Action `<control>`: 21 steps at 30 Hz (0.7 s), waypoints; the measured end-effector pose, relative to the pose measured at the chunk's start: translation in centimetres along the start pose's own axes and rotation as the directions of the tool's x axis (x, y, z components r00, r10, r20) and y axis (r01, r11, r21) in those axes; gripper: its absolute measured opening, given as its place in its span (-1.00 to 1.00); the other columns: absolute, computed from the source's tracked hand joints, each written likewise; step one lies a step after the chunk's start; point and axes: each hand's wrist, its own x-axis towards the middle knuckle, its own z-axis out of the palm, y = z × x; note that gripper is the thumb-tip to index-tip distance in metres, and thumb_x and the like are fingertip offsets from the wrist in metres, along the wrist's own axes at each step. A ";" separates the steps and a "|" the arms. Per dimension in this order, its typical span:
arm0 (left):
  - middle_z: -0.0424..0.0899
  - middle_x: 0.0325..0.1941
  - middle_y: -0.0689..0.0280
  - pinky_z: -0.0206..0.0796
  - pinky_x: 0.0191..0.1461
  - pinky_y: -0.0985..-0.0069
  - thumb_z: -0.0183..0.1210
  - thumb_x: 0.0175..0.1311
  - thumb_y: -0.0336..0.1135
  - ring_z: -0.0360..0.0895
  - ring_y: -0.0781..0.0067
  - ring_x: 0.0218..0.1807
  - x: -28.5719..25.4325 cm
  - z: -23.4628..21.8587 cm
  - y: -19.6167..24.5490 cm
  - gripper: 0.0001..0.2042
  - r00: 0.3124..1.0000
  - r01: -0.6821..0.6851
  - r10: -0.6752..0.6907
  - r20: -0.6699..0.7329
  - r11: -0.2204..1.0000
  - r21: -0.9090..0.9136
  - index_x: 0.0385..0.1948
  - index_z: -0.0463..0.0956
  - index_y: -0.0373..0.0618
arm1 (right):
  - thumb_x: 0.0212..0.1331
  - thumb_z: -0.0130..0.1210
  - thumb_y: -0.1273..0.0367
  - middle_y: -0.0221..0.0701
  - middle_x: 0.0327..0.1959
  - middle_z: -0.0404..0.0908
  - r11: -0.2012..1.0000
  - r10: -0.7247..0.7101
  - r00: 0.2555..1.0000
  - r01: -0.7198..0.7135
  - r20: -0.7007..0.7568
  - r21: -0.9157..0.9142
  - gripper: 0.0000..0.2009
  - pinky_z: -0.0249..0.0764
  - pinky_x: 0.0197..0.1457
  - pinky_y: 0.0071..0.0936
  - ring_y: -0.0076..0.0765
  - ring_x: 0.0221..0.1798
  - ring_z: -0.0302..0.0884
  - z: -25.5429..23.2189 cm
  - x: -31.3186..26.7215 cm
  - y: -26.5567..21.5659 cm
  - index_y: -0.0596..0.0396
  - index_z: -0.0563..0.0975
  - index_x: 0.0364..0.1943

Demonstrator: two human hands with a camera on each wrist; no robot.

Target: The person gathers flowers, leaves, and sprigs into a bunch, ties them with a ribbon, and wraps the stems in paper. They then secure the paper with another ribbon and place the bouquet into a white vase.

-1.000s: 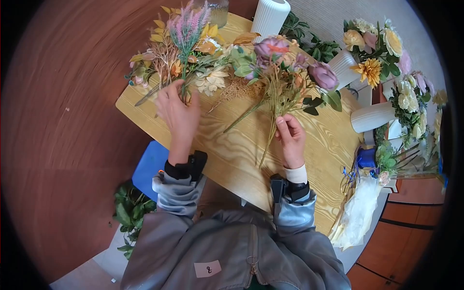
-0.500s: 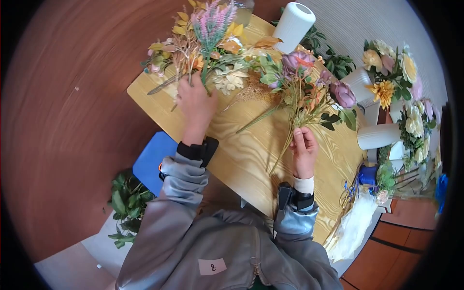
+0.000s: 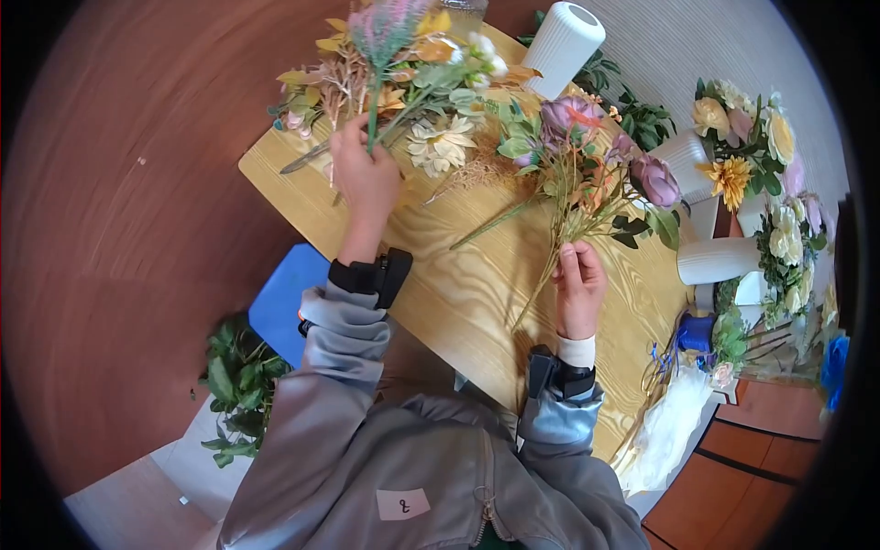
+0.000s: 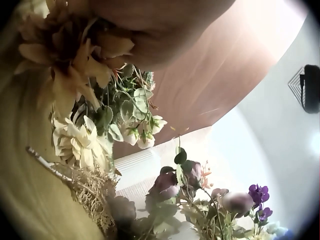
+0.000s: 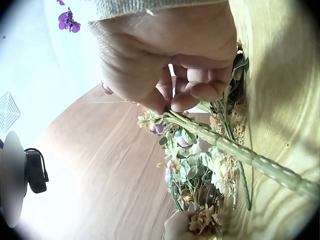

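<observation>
My right hand point(image 3: 579, 289) pinches the green stems point(image 5: 250, 157) of an artificial flower bunch between thumb and fingers, low on the bunch. Mauve roses point(image 3: 656, 180), orange sprigs and leaves spread out above that grip. On the other side, my left hand point(image 3: 367, 179) has its fingers curled at the green stem point(image 3: 373, 119) of a pink lavender spray point(image 3: 385, 37), whose head is blurred. Beside it are a cream flower point(image 3: 440, 145) and small white blooms point(image 3: 481, 60). The back of the left hand point(image 4: 165, 30) hides its fingertips in the left wrist view.
Loose artificial flowers and dry twigs point(image 3: 344, 78) cover the table's far left. A white ribbed vase point(image 3: 566, 50) stands at the back edge; filled white vases point(image 3: 720, 264) are on the right. Blue ribbon point(image 3: 695, 330) and white wrapping point(image 3: 665, 431) lie at the right edge.
The lavender spray has risen with my left hand toward the far side, and white blooms now show beside it. My right hand keeps its pinch on the stems; the head view has shifted.
</observation>
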 end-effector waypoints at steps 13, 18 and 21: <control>0.43 -0.42 0.40 0.20 -0.41 0.75 -0.02 0.02 -0.63 0.35 0.69 -0.50 2.7 -1.8 0.4 -0.72 0.944 0.327 -0.281 0.171 0.739 -0.589 -0.16 0.38 -0.25 | 0.09 0.05 0.43 -0.59 -0.55 0.37 1.000 -0.004 1.000 0.004 -0.002 0.022 -0.90 0.20 -0.49 -0.76 -0.71 -0.55 0.24 -0.5 0.1 0.8 0.14 0.43 -0.33; 0.42 -0.40 0.38 0.25 -0.35 0.74 -0.02 0.04 -0.61 0.40 0.64 -0.47 3.1 -2.1 0.2 -0.70 0.913 0.406 -0.339 0.228 0.684 -0.606 -0.13 0.36 -0.26 | 0.09 0.05 0.44 -0.59 -0.55 0.38 1.000 0.002 1.000 -0.001 -0.006 0.025 -0.90 0.20 -0.48 -0.76 -0.71 -0.55 0.24 -0.7 0.1 0.9 0.14 0.43 -0.33; 0.42 -0.39 0.36 0.27 -0.32 0.71 -0.02 0.05 -0.60 0.41 0.62 -0.44 3.1 -2.0 -0.1 -0.71 0.901 0.430 -0.344 0.263 0.636 -0.641 -0.13 0.36 -0.26 | 0.09 0.05 0.44 -0.60 -0.57 0.37 0.998 0.005 1.000 -0.003 -0.020 0.055 -0.89 0.20 -0.49 -0.76 -0.71 -0.56 0.24 -0.7 0.1 1.0 0.14 0.43 -0.32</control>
